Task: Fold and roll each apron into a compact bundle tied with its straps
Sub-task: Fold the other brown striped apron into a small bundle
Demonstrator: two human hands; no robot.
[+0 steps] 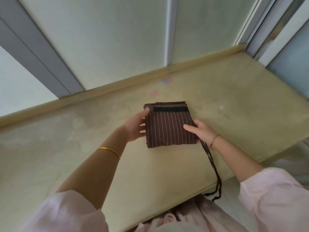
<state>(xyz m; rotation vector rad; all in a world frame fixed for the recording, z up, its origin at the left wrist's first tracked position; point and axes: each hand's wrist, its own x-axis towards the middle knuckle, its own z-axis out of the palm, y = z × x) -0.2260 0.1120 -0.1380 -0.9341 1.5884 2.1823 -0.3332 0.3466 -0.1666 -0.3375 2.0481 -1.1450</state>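
Presently: apron (168,129), folded square, mid-table (83,131). Soft and light, layers likely to slip; best taken at the side edges. Left hand (135,128) pinches the left edge, thumb on top. Right hand (203,131) lies on the right edge, clamp unclear. Straps (215,173) trail over the near edge; open surface either side.

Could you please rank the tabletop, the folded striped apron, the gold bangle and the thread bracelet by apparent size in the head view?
Largest: tabletop.
Next: folded striped apron.
Last: gold bangle and thread bracelet, both thin bands, too alike to rank.
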